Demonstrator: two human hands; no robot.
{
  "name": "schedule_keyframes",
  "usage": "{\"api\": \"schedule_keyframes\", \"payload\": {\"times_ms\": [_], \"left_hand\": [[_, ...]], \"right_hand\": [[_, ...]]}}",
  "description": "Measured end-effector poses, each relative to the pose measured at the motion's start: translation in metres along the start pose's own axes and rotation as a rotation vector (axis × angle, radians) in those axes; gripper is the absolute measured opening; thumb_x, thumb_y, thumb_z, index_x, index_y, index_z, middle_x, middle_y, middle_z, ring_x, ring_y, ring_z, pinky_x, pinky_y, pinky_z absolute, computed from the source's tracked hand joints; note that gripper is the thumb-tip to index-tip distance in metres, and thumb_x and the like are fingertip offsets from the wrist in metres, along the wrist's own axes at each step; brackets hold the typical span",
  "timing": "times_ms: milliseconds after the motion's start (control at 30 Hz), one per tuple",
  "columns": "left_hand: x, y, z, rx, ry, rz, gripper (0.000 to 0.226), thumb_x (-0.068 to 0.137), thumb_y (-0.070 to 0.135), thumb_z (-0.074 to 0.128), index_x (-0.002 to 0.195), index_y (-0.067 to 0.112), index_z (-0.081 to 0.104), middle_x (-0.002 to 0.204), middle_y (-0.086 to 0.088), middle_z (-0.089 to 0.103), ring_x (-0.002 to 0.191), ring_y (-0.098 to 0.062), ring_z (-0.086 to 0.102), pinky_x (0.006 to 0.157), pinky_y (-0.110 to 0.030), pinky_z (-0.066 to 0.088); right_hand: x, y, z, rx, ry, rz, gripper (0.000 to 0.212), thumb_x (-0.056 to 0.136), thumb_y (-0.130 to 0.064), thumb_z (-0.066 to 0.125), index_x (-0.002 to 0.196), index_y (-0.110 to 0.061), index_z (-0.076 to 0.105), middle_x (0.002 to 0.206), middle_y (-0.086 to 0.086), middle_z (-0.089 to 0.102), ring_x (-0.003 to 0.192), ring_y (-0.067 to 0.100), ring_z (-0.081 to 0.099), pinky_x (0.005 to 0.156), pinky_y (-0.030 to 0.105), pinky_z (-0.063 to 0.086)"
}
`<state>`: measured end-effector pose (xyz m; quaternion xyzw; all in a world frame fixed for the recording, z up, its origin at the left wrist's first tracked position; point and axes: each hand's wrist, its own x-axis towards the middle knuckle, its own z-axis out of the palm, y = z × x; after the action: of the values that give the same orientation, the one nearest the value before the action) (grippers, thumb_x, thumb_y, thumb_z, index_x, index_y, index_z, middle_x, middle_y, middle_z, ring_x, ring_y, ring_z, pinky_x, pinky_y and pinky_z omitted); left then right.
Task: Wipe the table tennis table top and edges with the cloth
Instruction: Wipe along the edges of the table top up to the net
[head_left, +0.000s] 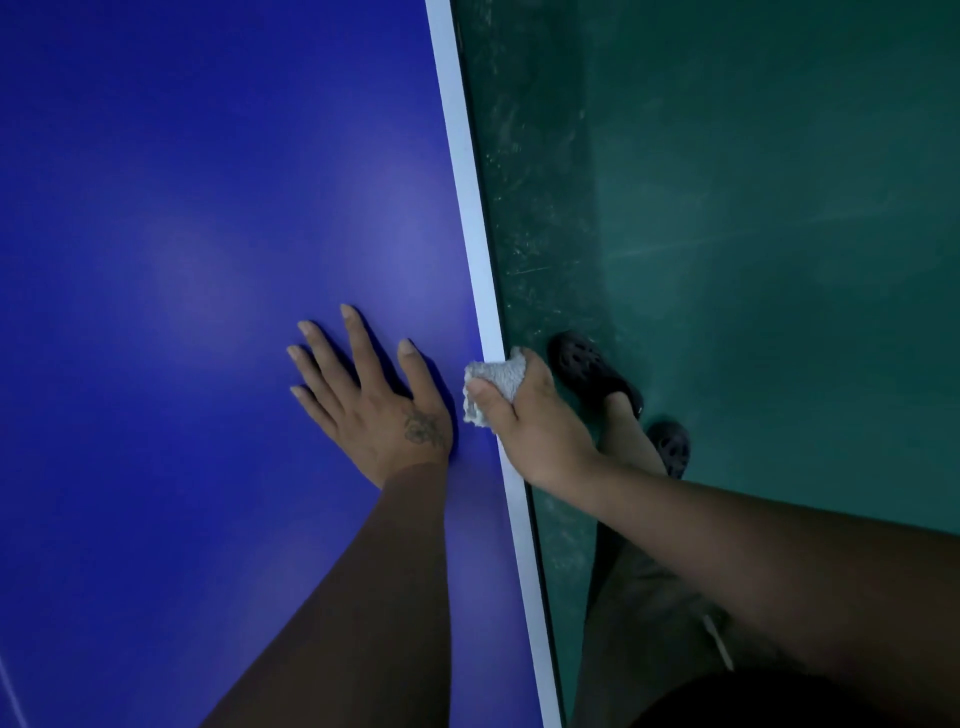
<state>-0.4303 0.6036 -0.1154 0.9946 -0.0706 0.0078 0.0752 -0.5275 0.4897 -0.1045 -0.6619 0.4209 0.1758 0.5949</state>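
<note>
Flooring (753, 208) to the right of the counter (182, 234) is dark green, matte, scuffed and streaked with pale scratches. Two dark perforated clogs (592, 371) stand on it just beside the counter edge, the nearer one partly hidden by a bare leg. The counter top is a smooth, deep blue sheet with a soft sheen, bounded along its right side by a straight white border stripe (470, 208). The left hand (371, 400) lies flat on the blue surface near that stripe, its fingers (358, 343) straight, spread and released; a small flower-shaped tattoo (423, 428) marks the back of the hand. The right hand (535, 431) is at the counter edge, fingers curled and grasping the cloth (491, 387). The cloth is a pale grey, looped terry wad, bunched in the grip and pressed against the white stripe, slightly overlapping the blue surface.
</note>
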Motion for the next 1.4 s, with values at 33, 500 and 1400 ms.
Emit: {"api": "schedule_keyframes", "payload": {"times_ms": [33, 500, 1400], "left_hand": [[0.001, -0.001, 0.001, -0.001, 0.005, 0.006, 0.064, 0.111, 0.050, 0.042, 0.170, 0.027, 0.033, 0.180, -0.007, 0.020, 0.167, -0.029, 0.013, 0.134, -0.055, 0.009], [0.144, 0.060, 0.000, -0.279, -0.147, 0.196, 0.057, 0.111, 0.029, 0.050, 0.165, 0.012, 0.041, 0.176, -0.005, 0.030, 0.166, -0.026, 0.017, 0.136, -0.049, 0.010], [0.306, 0.176, 0.031, -0.068, 0.002, 0.201, 0.056, 0.115, 0.035, 0.038, 0.169, 0.021, 0.035, 0.178, -0.007, 0.024, 0.167, -0.029, 0.016, 0.134, -0.056, 0.012]], "right_hand": [[0.012, -0.010, -0.005, 0.015, 0.015, -0.011, 0.077, 0.103, -0.066, 0.048, 0.155, -0.012, 0.033, 0.149, 0.011, 0.051, 0.121, 0.031, 0.063, 0.097, 0.043, 0.053], [0.131, -0.122, -0.080, -0.056, -0.048, -0.117, 0.071, 0.103, -0.068, 0.047, 0.148, -0.014, 0.037, 0.140, 0.008, 0.053, 0.111, 0.025, 0.064, 0.093, 0.042, 0.054], [0.276, -0.260, -0.134, 0.148, 0.103, -0.045, 0.063, 0.105, -0.064, 0.049, 0.138, -0.009, 0.046, 0.132, 0.012, 0.057, 0.109, 0.026, 0.062, 0.086, 0.036, 0.047]]}}
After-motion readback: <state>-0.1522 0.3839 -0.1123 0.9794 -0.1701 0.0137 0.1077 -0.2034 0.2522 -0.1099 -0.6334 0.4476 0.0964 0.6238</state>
